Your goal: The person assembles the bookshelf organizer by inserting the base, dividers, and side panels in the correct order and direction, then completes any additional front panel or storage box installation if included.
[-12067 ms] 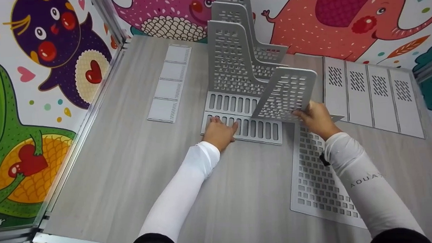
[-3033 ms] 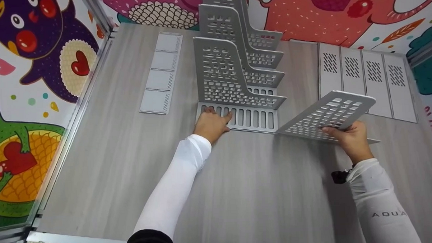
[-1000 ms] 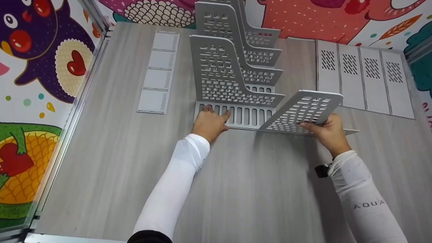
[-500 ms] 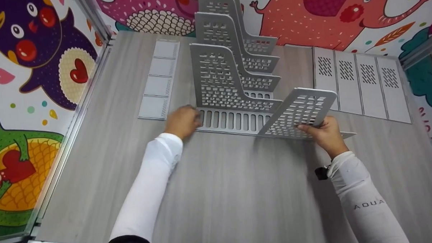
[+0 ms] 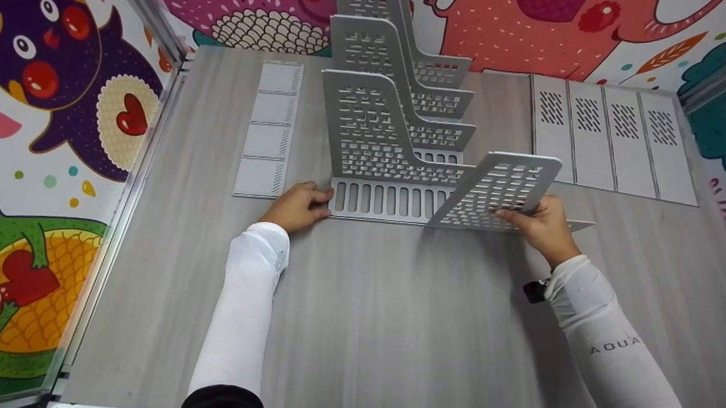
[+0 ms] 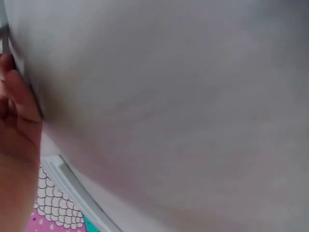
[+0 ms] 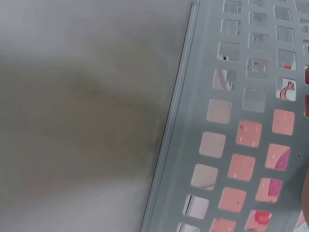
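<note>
A grey file rack stands on the table, with several perforated L-shaped dividers (image 5: 369, 125) upright in a row. At its front lies a slotted base plate (image 5: 393, 202). My left hand (image 5: 295, 207) is at the base plate's left end, thumb and fingers pinching its edge. My right hand (image 5: 545, 228) grips a loose perforated divider (image 5: 495, 187) and holds it tilted at the plate's right end, one edge close to the front strip; whether it is seated there I cannot tell. The right wrist view shows this divider's square holes (image 7: 248, 133) up close.
Left of the rack lies a pale strip of joined panels (image 5: 269, 132). Several flat panels with slanted slits (image 5: 614, 141) lie at the right back. Metal rails (image 5: 121, 194) and cartoon-printed walls edge the wooden-looking table (image 5: 367, 336).
Twelve seconds ago another divider was in my right hand; it now stands in the rack, and the panel lying at right is gone from the table. Lately my left hand slid from the plate's slots to its left end.
</note>
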`<state>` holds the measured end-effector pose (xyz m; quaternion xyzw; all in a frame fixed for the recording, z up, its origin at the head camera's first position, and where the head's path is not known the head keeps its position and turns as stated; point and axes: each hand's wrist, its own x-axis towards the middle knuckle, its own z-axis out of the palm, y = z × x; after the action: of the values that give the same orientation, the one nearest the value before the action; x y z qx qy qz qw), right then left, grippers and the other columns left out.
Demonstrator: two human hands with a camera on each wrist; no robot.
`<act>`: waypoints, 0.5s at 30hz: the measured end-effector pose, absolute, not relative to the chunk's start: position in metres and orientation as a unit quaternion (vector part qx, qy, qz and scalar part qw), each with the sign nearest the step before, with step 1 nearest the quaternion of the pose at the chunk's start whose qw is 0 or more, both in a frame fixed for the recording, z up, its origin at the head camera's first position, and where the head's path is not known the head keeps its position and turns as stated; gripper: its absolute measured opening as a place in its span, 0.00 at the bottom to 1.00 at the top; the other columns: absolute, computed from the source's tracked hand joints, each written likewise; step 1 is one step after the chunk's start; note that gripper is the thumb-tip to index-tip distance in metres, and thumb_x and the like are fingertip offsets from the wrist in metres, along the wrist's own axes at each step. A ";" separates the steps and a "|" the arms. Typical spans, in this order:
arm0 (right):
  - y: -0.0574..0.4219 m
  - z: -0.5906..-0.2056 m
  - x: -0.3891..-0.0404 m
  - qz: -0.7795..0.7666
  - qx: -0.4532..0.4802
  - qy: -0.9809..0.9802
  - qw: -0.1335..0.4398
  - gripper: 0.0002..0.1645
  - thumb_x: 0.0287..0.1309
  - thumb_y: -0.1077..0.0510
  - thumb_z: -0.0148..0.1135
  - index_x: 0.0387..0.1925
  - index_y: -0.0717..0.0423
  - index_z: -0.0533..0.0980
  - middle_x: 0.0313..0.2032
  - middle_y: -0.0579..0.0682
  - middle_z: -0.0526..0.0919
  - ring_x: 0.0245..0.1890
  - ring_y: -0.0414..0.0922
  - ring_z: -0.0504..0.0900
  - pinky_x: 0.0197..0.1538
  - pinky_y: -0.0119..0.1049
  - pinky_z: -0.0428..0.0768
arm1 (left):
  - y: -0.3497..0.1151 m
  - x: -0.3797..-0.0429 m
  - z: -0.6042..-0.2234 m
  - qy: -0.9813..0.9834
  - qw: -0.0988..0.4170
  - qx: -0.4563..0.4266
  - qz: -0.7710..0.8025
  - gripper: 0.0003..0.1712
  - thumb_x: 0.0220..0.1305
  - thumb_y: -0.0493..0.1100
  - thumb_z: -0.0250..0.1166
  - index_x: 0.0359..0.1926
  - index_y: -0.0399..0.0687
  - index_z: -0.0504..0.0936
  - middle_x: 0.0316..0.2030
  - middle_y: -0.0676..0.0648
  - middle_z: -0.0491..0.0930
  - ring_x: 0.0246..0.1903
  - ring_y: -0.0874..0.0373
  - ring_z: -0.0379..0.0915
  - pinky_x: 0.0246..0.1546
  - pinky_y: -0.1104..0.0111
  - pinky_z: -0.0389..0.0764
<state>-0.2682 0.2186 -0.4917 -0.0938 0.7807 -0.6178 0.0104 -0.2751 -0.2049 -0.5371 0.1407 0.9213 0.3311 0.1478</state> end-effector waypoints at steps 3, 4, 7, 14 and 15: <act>0.210 -0.492 -0.269 -0.620 -0.109 0.777 0.021 0.16 0.45 0.75 0.67 0.35 0.57 0.83 0.31 0.37 0.88 0.33 0.33 0.87 0.37 0.24 0.81 | -0.205 -0.276 -0.538 0.912 0.162 0.143 0.349 0.27 0.56 0.37 0.65 0.60 0.43 0.75 0.46 0.38 0.77 0.46 0.47 0.72 0.54 0.56 0.73; 0.208 -0.492 -0.270 -0.619 -0.111 0.777 0.022 0.16 0.45 0.75 0.67 0.35 0.57 0.83 0.31 0.36 0.88 0.33 0.33 0.87 0.37 0.24 0.81 | -0.205 -0.276 -0.538 0.910 0.165 0.145 0.352 0.28 0.56 0.36 0.65 0.60 0.42 0.74 0.46 0.37 0.77 0.46 0.47 0.71 0.54 0.55 0.72; 0.205 -0.491 -0.270 -0.620 -0.107 0.777 0.017 0.17 0.45 0.76 0.66 0.35 0.56 0.83 0.30 0.37 0.88 0.32 0.33 0.87 0.35 0.25 0.81 | -0.203 -0.277 -0.537 0.910 0.169 0.149 0.347 0.30 0.55 0.37 0.66 0.61 0.44 0.73 0.46 0.38 0.76 0.46 0.47 0.71 0.54 0.55 0.72; 0.200 -0.492 -0.271 -0.620 -0.104 0.778 0.016 0.13 0.45 0.76 0.66 0.35 0.64 0.83 0.29 0.38 0.88 0.31 0.34 0.87 0.34 0.25 0.81 | -0.206 -0.275 -0.540 0.917 0.170 0.133 0.336 0.31 0.55 0.40 0.68 0.62 0.47 0.73 0.47 0.40 0.76 0.48 0.47 0.70 0.55 0.56 0.71; 0.198 -0.492 -0.271 -0.618 -0.105 0.779 0.016 0.12 0.45 0.76 0.66 0.35 0.65 0.82 0.29 0.38 0.88 0.31 0.34 0.87 0.35 0.25 0.81 | -0.207 -0.274 -0.541 0.917 0.171 0.130 0.337 0.31 0.55 0.40 0.68 0.62 0.47 0.73 0.47 0.40 0.76 0.48 0.47 0.70 0.55 0.56 0.71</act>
<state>-0.2714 0.1976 -0.4922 -0.1053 0.7787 -0.6182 0.0164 -0.2740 -0.2069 -0.5406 0.1300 0.9168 0.3366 0.1714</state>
